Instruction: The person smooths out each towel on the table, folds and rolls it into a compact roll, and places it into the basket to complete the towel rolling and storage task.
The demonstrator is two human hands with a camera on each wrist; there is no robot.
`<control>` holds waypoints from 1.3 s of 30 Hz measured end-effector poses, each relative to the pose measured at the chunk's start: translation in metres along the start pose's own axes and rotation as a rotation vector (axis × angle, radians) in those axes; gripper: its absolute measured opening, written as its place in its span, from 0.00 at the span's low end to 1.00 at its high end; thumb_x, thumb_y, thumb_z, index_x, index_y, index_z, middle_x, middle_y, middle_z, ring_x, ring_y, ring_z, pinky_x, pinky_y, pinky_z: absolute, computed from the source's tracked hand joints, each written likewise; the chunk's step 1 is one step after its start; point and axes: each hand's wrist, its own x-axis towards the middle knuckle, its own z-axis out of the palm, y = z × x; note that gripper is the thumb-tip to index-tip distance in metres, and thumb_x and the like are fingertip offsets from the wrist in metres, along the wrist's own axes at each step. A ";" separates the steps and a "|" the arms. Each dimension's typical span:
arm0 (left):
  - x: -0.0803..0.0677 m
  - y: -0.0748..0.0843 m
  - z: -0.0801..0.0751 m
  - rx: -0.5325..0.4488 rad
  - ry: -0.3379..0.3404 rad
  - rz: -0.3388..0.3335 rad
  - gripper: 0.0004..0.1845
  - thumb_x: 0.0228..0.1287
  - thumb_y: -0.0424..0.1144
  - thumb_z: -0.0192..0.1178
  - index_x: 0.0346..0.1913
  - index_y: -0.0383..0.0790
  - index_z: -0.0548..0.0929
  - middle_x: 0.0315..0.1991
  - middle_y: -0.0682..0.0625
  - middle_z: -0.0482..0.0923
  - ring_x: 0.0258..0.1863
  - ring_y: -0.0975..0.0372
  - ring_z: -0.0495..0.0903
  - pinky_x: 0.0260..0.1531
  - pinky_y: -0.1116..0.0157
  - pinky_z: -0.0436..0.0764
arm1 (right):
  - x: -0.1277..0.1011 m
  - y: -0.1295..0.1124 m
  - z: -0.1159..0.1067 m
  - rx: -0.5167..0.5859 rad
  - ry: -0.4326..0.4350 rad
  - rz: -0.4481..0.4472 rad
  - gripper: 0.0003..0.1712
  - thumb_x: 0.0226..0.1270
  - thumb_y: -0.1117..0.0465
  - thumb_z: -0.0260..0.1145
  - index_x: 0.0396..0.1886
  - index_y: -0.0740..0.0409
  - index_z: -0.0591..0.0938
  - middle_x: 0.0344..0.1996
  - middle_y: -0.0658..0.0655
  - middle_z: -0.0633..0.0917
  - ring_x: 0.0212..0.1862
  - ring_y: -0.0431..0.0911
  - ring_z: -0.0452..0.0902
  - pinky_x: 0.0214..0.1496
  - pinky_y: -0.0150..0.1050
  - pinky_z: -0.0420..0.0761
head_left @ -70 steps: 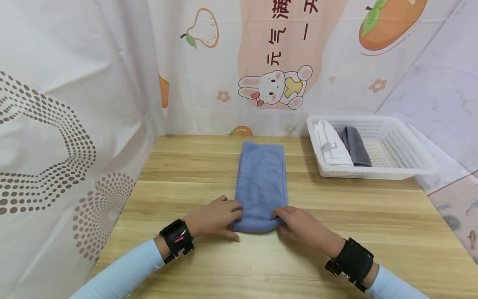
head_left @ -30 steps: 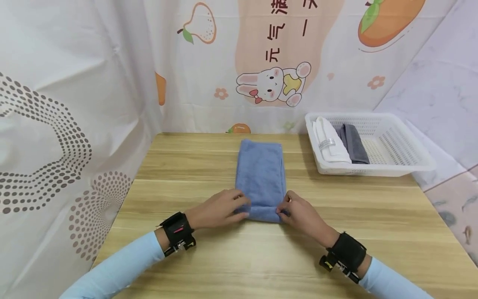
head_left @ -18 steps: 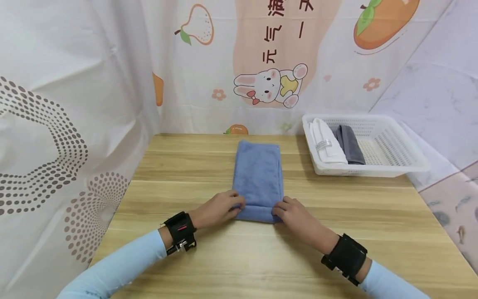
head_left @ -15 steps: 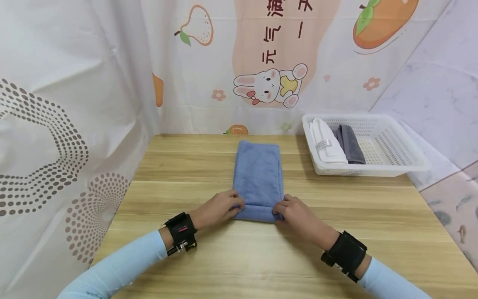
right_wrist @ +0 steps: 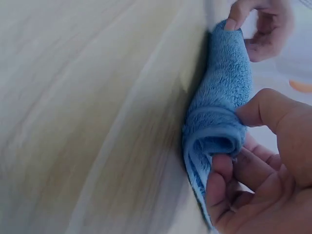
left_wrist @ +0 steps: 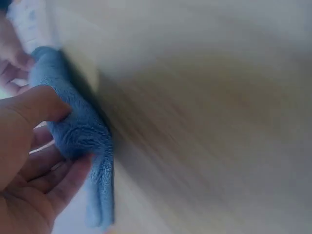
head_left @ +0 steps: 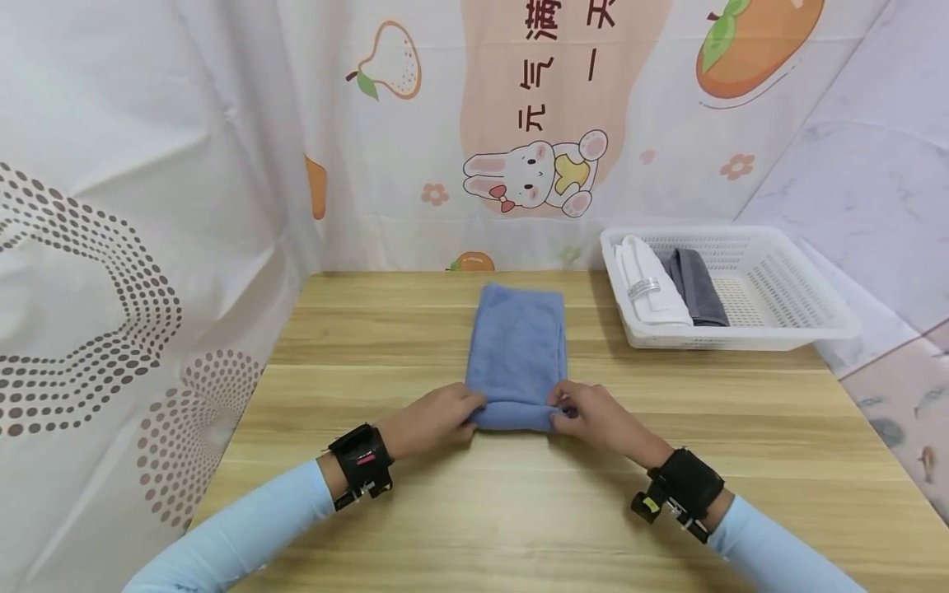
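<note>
A blue towel [head_left: 516, 346] lies lengthwise on the wooden table, its near end turned over into a thick roll. My left hand [head_left: 433, 420] grips the left end of that roll, thumb on the near side. At the opposite end, my right hand [head_left: 602, 418] pinches the roll between thumb and fingers. The right wrist view shows the open spiral end of the rolled towel [right_wrist: 219, 122] beside the right fingertips. In the left wrist view the left thumb and fingers hold the bunched towel [left_wrist: 80, 122]; that view is blurred.
A white plastic basket [head_left: 830, 317] stands at the back right of the wooden table [head_left: 474, 519]. Inside lie a folded white towel [head_left: 652, 284] and a folded grey towel [head_left: 698, 288]. A printed curtain [head_left: 415, 165] hangs behind the table.
The towel's near end has been rolled further away from me, so its flat part is shorter and the roll thicker. Both hands have shifted slightly forward with it.
</note>
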 end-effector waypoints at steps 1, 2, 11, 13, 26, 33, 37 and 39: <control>0.000 -0.001 -0.001 -0.064 -0.011 -0.022 0.12 0.68 0.32 0.64 0.53 0.38 0.80 0.31 0.54 0.73 0.30 0.67 0.71 0.31 0.71 0.73 | 0.000 0.002 -0.001 0.058 -0.027 0.043 0.06 0.68 0.65 0.68 0.42 0.58 0.81 0.30 0.49 0.86 0.32 0.42 0.81 0.34 0.35 0.80; 0.001 -0.002 -0.001 -0.129 -0.024 -0.046 0.12 0.70 0.32 0.63 0.54 0.39 0.79 0.29 0.55 0.71 0.27 0.68 0.69 0.29 0.72 0.71 | 0.000 0.003 -0.001 0.108 -0.053 0.081 0.06 0.69 0.64 0.67 0.44 0.58 0.80 0.29 0.48 0.86 0.30 0.41 0.79 0.32 0.34 0.78; 0.006 -0.013 -0.002 -0.449 -0.030 -0.268 0.08 0.77 0.37 0.57 0.54 0.46 0.79 0.22 0.58 0.67 0.19 0.70 0.66 0.23 0.70 0.68 | 0.002 0.008 0.003 0.058 0.054 0.081 0.06 0.68 0.65 0.71 0.39 0.54 0.80 0.26 0.47 0.79 0.27 0.38 0.71 0.28 0.33 0.73; 0.008 -0.014 -0.002 -0.462 0.001 -0.308 0.04 0.75 0.37 0.61 0.48 0.45 0.82 0.27 0.57 0.73 0.23 0.70 0.72 0.24 0.70 0.73 | 0.002 0.006 0.005 -0.048 0.114 0.015 0.07 0.65 0.66 0.73 0.36 0.53 0.82 0.31 0.48 0.80 0.29 0.38 0.72 0.30 0.34 0.75; 0.004 -0.007 0.007 -0.181 0.190 -0.197 0.05 0.64 0.30 0.70 0.36 0.45 0.90 0.38 0.56 0.80 0.42 0.62 0.76 0.45 0.64 0.79 | -0.001 -0.003 0.006 -0.447 0.129 -0.354 0.16 0.58 0.61 0.81 0.41 0.66 0.88 0.40 0.57 0.86 0.44 0.51 0.84 0.47 0.45 0.84; 0.002 0.000 0.008 0.016 0.190 0.007 0.06 0.62 0.29 0.70 0.41 0.39 0.89 0.42 0.52 0.81 0.45 0.61 0.77 0.48 0.68 0.79 | 0.003 -0.002 0.007 -0.505 0.122 -0.356 0.20 0.52 0.62 0.84 0.41 0.66 0.86 0.37 0.57 0.86 0.42 0.51 0.84 0.46 0.46 0.84; 0.000 0.002 0.007 0.036 0.134 0.006 0.15 0.59 0.36 0.76 0.47 0.38 0.85 0.46 0.51 0.80 0.48 0.60 0.77 0.50 0.64 0.78 | 0.006 -0.003 0.006 -0.518 0.138 -0.347 0.17 0.53 0.63 0.80 0.40 0.66 0.86 0.34 0.57 0.87 0.38 0.51 0.83 0.42 0.47 0.84; -0.001 0.003 0.007 0.047 0.119 0.000 0.19 0.57 0.34 0.78 0.50 0.38 0.83 0.47 0.51 0.79 0.49 0.59 0.77 0.51 0.63 0.78 | 0.008 -0.003 0.006 -0.508 0.122 -0.330 0.16 0.54 0.63 0.78 0.40 0.67 0.87 0.34 0.57 0.87 0.37 0.51 0.83 0.41 0.46 0.83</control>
